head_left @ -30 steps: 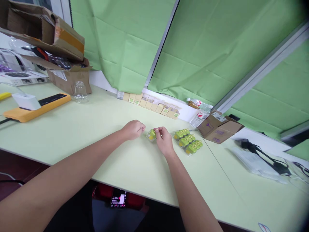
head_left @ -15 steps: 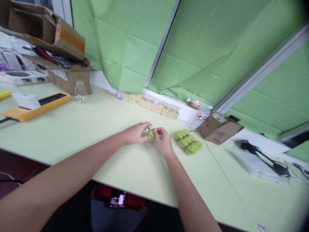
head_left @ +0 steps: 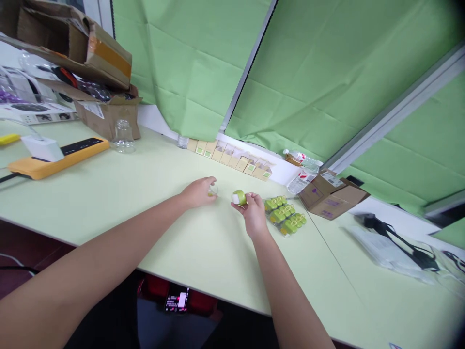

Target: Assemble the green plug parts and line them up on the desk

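Observation:
Over the middle of the table, my left hand (head_left: 198, 193) has its fingers curled round a small clear plastic cup (head_left: 214, 190), mostly hidden by the fingers. A short gap to the right, my right hand (head_left: 253, 211) pinches a green cap (head_left: 240, 196) by the pale loop on its back. The cap is tilted, with its white inner side facing left. Just beyond my right hand lie rows of similar green-capped pieces (head_left: 285, 214) with yellowish loops, on the tabletop.
Small beige boxes (head_left: 232, 157) line the wall behind. A clear jar (head_left: 123, 137), an orange power strip (head_left: 58, 157) and cardboard boxes (head_left: 109, 118) stand left. On the right are a carton (head_left: 329, 196), a plastic bottle (head_left: 303, 159) and a black cable (head_left: 395, 237).
My hands have drawn apart. The clear cup has come away leftward in my left hand, while the green cap has moved right with my right hand and turned its white side into view.

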The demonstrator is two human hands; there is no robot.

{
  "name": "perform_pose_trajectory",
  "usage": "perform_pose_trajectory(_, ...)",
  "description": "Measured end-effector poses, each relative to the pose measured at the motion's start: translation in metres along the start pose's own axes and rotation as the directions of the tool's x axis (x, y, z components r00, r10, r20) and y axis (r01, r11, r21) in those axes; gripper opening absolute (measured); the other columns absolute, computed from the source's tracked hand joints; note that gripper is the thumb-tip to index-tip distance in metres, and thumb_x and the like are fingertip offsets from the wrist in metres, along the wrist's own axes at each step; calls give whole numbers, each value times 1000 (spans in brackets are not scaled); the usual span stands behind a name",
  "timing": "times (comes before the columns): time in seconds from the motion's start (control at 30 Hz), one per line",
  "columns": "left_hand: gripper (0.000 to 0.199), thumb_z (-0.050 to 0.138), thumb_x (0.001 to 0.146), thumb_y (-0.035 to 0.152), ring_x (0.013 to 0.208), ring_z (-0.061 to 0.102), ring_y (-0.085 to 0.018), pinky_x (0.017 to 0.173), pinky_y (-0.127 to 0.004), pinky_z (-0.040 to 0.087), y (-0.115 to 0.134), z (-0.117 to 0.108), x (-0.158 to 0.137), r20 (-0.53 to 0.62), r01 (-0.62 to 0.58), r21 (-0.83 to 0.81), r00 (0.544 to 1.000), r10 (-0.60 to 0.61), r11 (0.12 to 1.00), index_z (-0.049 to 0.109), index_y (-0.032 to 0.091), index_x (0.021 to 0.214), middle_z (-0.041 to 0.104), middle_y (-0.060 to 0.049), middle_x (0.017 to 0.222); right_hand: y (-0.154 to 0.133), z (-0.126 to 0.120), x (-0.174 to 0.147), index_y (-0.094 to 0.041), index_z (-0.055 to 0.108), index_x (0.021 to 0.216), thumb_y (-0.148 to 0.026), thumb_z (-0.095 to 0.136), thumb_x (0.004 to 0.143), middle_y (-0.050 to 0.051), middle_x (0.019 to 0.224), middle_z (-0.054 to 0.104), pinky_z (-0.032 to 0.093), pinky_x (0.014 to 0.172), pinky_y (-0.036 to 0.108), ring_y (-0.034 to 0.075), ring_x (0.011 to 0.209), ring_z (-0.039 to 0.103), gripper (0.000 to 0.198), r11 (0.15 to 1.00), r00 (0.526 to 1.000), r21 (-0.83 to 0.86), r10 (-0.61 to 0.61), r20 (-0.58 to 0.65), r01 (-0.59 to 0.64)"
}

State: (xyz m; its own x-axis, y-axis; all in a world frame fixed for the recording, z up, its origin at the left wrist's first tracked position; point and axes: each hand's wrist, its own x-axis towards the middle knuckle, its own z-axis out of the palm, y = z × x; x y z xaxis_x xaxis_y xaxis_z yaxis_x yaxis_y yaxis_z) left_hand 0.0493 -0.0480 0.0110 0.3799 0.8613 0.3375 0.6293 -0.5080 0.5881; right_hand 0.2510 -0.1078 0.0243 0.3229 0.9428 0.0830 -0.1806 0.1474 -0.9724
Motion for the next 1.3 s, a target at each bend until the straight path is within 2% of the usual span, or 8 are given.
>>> perform_pose_trajectory(0.1,49,57,81,40,112,61,-30,91,-40,50,-15,-6,5,-31,127,82,992,-125,989,57,18,124,64,-13,125,-3,-6,4,-23,54,83,-32,64,84,3,86,66,64,74,38,18,78,68,13,972,978,118,206,-9,-204)
perform_pose_trajectory(0.2,51,57,82,36,125,52,-33,102,-46,45,-16,-10,6,-100,119,142,989,-105,983,53,16,129,57,-15,134,-2,-9,5,-21,60,85,-32,70,82,7,89,70,64,71,32,18,79,69,15,944,951,121,301,70,-307)
perform_pose_trajectory(0.3,55,56,80,24,135,42,-30,113,-46,36,2,-13,0,-163,-97,131,979,118,987,50,17,134,51,-12,142,-2,-7,0,-22,62,87,-23,81,72,5,93,71,62,72,28,17,84,70,24,952,947,95,271,173,-290)
perform_pose_trajectory(0.37,56,53,80,18,133,45,-26,114,-40,37,21,-14,-6,-120,-280,40,952,282,959,50,20,136,52,-9,141,-2,-5,-3,-22,62,90,-19,83,69,3,93,72,60,73,26,15,83,70,30,952,939,81,275,206,-297)
perform_pose_trajectory(0.5,48,51,84,17,125,53,-23,106,-36,45,48,-11,-18,1,-404,-142,913,408,904,56,25,132,58,-6,133,-4,-4,-9,-24,64,100,-26,81,74,0,90,72,55,70,22,12,78,68,32,944,900,19,309,307,-330)
perform_pose_trajectory(0.73,32,64,83,27,102,62,-21,91,-35,52,43,-5,-14,9,-319,-289,942,336,902,66,23,115,64,-7,114,-6,-3,-13,-26,62,101,-41,75,79,-3,77,66,48,60,21,11,68,62,30,939,847,-103,340,409,-327)
perform_pose_trajectory(0.87,32,66,82,29,97,63,-18,82,-31,54,44,-5,-12,21,-284,-384,948,316,878,67,21,113,60,-9,118,-8,0,-15,-24,61,94,-45,72,80,-4,71,59,43,54,21,11,60,53,27,946,837,-111,322,442,-305)
perform_pose_trajectory(1.3,42,64,71,16,101,63,-20,81,-29,52,46,-7,-8,86,-255,-432,943,321,865,68,20,113,64,-7,115,-3,10,-16,-21,62,81,-39,70,72,-4,61,51,34,45,24,10,51,40,21,961,901,-155,268,340,-228)
